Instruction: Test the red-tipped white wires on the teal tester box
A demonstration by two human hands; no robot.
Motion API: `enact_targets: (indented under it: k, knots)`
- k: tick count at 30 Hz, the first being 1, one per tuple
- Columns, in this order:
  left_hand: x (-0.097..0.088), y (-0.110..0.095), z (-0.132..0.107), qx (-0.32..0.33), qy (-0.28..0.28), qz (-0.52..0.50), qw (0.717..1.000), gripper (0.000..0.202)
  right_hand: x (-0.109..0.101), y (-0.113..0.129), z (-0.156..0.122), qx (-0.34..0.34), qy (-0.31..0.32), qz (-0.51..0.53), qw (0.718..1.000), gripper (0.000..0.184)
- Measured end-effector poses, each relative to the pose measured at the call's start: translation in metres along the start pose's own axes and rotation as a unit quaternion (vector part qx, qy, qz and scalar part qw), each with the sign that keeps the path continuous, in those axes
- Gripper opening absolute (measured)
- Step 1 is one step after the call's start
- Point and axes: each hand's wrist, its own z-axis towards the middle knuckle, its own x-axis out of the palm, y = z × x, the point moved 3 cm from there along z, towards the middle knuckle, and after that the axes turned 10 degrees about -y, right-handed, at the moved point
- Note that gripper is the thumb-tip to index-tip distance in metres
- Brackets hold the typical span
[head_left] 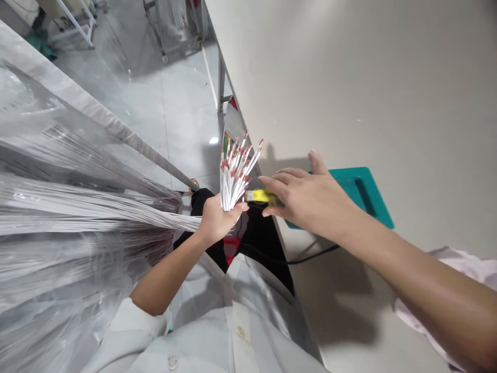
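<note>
Two hands in view, one bundle. Left hand is closed around the white wire bundle, thumb across its near side, no gap seen between fingers and wires. Copper-coloured ends fan out beyond that grip, away from the body, at uneven heights. Some stick out well past the rest.

Right hand is just right of the grip, palm down, fingers partly spread, thumb apart from the index finger. A yellow piece sits between thumb and fingers, its pale end right beside the bundle. It's blurred; can't tell if the fingers are clamped on it or just around it.

Teal tray is right of the grip, on the table, partly under the right hand and wrist. Black cable runs below and right of the grip, over the table edge. Pale pink cloth is farther right and nearer the body, partly behind the right forearm.

Left of the grip: a mass of long white wires, some reaching the left hand, with clear plastic around part of them. Metal rail slants above these. Cart stands on the floor, well beyond the grip.
</note>
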Motion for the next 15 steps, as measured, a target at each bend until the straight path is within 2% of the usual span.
enact_targets:
  k: [9,12,15]
  knots:
    - [-0.004,-0.001,-0.005,-0.046,-0.018,-0.049,0.998,0.033,0.001,-0.002,-0.002,0.002,-0.005,0.012,1.000,0.043]
    - [-0.007,-0.001,-0.010,-0.064,-0.017,-0.069,0.995,0.033,-0.007,0.002,-0.001,-0.003,-0.045,0.052,0.998,0.040]
    - [-0.012,-0.004,-0.017,-0.031,-0.022,-0.062,0.997,0.032,-0.020,0.013,0.001,-0.001,-0.094,0.128,0.987,0.033]
